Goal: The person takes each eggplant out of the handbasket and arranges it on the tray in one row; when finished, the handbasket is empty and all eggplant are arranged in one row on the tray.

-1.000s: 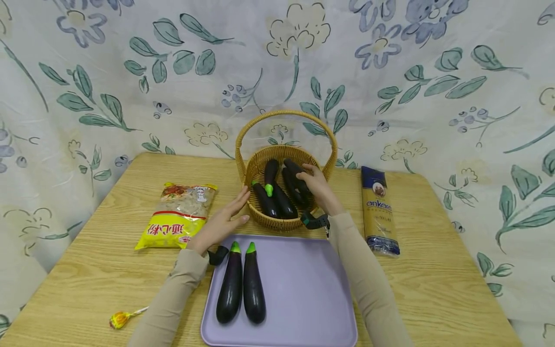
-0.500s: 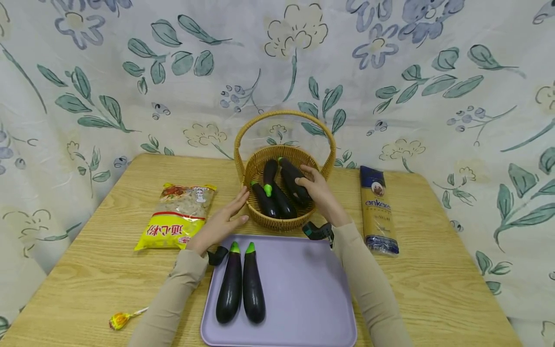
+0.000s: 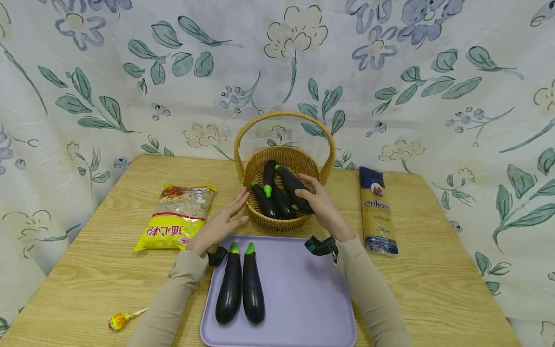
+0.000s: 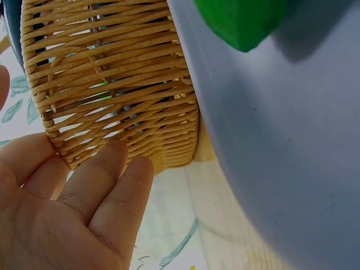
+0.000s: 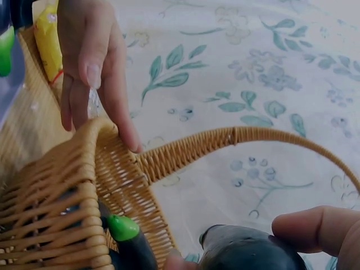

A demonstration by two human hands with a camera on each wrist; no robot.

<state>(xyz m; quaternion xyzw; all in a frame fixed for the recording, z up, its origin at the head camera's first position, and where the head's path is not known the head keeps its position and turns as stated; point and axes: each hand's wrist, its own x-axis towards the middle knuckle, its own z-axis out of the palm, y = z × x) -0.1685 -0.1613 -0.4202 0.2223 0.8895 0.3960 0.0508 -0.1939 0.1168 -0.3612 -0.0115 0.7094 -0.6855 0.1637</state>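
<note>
In the head view, my right hand [image 3: 321,201] grips a dark purple eggplant [image 3: 291,183] over the right side of the wicker basket [image 3: 277,224]. Its lower end is tilted toward me, and the right wrist view shows that eggplant [image 5: 247,247] between thumb and fingers. Three other eggplants lie in the basket; one has its green stem [image 3: 268,191] toward me. My left hand [image 3: 223,221] rests its extended fingers against the basket's left side, as the left wrist view shows at the woven wall [image 4: 112,84].
In front of the basket lies a lilac tray [image 3: 308,294] bearing a left eggplant [image 3: 229,289] and a right eggplant [image 3: 253,289] side by side. A yellow pasta bag [image 3: 178,217] is at left, an ankara spaghetti pack [image 3: 378,212] at right. A lollipop [image 3: 119,321] lies near the front left.
My right hand has lifted the eggplant from its place at the basket's right side and drawn it toward me. The left hand keeps its place on the basket.
</note>
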